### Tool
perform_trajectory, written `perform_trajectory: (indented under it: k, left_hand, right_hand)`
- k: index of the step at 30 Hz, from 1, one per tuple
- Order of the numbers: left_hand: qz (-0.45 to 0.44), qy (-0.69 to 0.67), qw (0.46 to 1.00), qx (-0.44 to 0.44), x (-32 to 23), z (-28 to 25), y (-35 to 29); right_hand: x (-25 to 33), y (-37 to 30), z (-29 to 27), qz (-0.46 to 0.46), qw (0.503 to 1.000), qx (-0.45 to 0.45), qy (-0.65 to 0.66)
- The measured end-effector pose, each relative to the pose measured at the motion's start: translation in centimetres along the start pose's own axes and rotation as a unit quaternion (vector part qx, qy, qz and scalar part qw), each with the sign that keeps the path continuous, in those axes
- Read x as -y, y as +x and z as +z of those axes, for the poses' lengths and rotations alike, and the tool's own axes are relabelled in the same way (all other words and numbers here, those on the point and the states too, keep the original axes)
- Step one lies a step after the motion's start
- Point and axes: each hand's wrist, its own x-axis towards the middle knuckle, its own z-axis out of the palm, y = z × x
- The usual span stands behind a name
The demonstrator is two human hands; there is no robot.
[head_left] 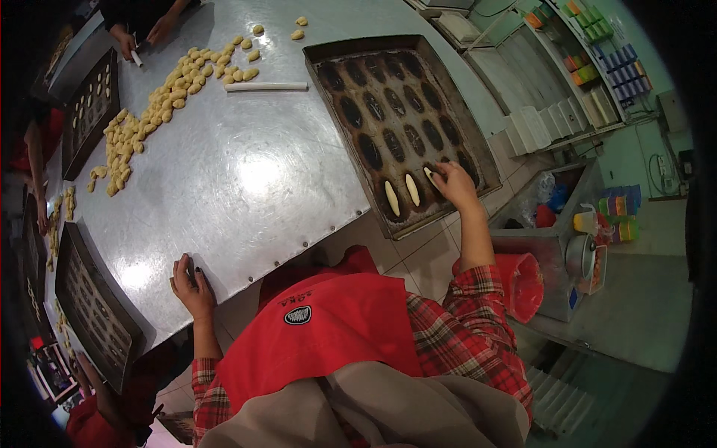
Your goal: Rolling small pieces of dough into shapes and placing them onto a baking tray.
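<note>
Three pale dough strips (410, 190) show in the head view, set in the near row of the dark tray (441, 215); the rows beyond show only dark ovals, so the filling looks barely started. The right hand (456, 184) bends its fingers over the rightmost strip; whether they pinch it, I cannot tell. The left hand (193, 290) rests at the desk's edge, fingers loosely spread, gripping nothing visible. The shiny metal desk (202, 194) carries many dough lumps (179, 86) and a white rod (266, 87). A red bucket (529, 284) stands on the right.
</note>
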Motion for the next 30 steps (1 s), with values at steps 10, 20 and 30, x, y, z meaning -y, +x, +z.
perform_trajectory:
  k: [10, 20, 30]
  left_hand:
    - [-0.006, -0.005, 1.0, 0.011, -0.3, -0.2, 0.1]
    - [-0.003, 0.015, 1.0, 0.013, -0.1, 0.1, 0.1]
    - [0.009, 0.021, 0.999, 0.028, -0.2, 0.1, 0.6]
  right_hand:
    - [0.8, 0.7, 0.5, -0.021, 0.997, 0.027, -0.065]
    - [-0.6, -0.1, -0.3, -0.035, 0.994, -0.078, 0.062]
    - [6.3, -2.6, 0.8, -0.037, 0.998, 0.053, 0.014]
